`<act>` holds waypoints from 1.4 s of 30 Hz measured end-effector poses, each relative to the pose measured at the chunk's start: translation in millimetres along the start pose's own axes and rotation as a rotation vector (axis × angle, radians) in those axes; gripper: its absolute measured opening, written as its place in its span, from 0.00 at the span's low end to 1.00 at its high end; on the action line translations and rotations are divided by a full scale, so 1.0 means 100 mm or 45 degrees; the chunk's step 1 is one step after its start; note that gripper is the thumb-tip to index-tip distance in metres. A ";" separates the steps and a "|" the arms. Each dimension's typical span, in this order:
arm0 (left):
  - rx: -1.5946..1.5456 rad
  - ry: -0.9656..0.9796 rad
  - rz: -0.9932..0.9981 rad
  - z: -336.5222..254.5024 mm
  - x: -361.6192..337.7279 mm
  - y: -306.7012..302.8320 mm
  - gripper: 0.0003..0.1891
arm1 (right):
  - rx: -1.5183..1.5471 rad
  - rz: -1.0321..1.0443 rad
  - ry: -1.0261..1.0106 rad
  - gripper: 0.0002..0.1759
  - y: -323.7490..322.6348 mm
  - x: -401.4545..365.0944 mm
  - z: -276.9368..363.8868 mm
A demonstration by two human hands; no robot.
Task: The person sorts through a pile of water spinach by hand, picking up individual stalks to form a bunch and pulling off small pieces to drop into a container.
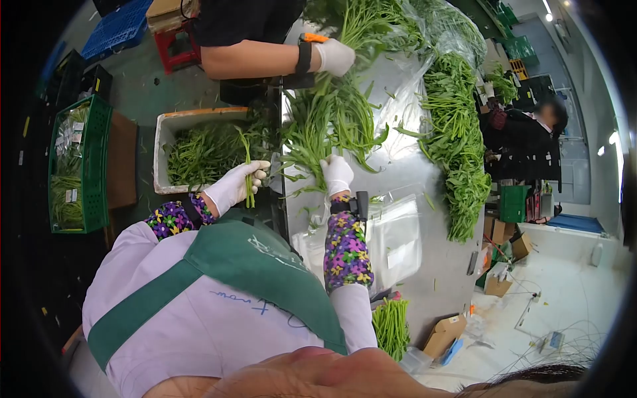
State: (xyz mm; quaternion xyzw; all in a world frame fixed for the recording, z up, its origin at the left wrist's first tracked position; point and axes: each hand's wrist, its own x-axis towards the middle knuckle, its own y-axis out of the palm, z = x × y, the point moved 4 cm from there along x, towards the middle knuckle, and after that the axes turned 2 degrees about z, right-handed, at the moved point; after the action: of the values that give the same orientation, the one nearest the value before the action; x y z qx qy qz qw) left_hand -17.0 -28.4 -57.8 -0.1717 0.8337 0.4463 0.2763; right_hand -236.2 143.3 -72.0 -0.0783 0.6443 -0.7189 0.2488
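Observation:
My left hand (235, 186), in a white glove, is closed around a few thin stems of water spinach (249, 166), held upright beside a white foam box (161, 156). My right hand (337, 175), also gloved, reaches over the metal table (398, 99). Its fingers are closed at the edge of a loose heap of water spinach (312, 136); the fingertips are partly hidden by leaves. Clear plastic bags (395, 239) lie flat on the table next to my right forearm. More cut greens (206, 156) fill the foam box.
A co-worker's gloved hand (335, 58) handles greens across the table. A long row of greens (454, 132) lines the far side. A green crate (96, 166) of bagged greens stands left, a bundle of stems (391, 326) near my right elbow. Another person (531, 136) is farther back.

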 end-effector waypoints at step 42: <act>0.442 0.415 -0.504 -0.46 -0.14 0.20 0.17 | 1.674 -0.014 0.085 0.09 -0.55 -0.76 0.78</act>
State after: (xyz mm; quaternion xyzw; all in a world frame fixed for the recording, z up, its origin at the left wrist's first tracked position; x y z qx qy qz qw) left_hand -30.6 -55.0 -15.4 -0.3502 0.8811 0.2015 0.2458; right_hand -151.0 111.7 8.9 0.1089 0.0779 -0.9660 0.2211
